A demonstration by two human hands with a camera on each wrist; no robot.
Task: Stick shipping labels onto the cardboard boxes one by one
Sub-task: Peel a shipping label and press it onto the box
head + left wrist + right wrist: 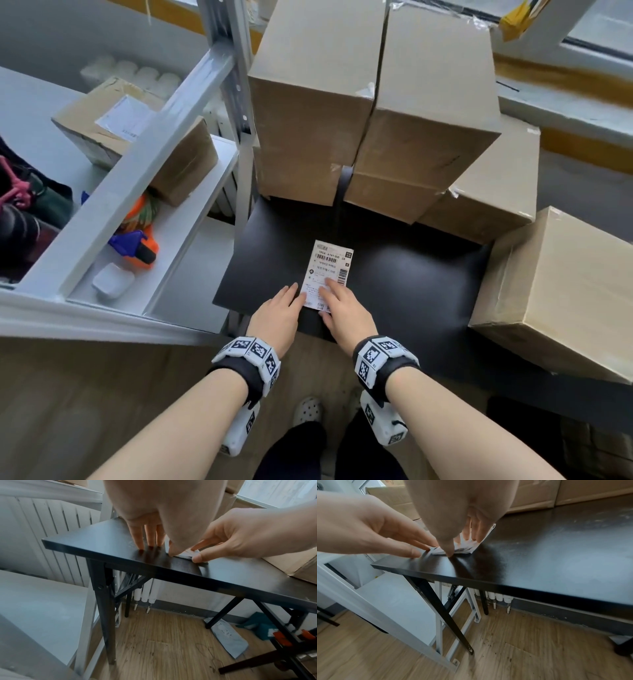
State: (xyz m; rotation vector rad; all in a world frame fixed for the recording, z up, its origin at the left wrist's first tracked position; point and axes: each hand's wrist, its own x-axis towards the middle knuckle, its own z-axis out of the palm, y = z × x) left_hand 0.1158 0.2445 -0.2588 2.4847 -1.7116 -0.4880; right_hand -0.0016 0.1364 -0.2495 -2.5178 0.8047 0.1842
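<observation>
The shipping label [329, 270] lies flat near the front edge of the black table [404, 274]. My right hand [342, 310] presses straight fingers on its lower half; my left hand [278, 313] rests flat just beside its left edge. Cardboard boxes [373, 102] are stacked behind, with white metal shelving [137, 178] to the left.

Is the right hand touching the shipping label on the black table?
Touching. In the head view the right hand has its fingers flat on the shipping label; the right wrist view shows fingertips on the paper too.
</observation>
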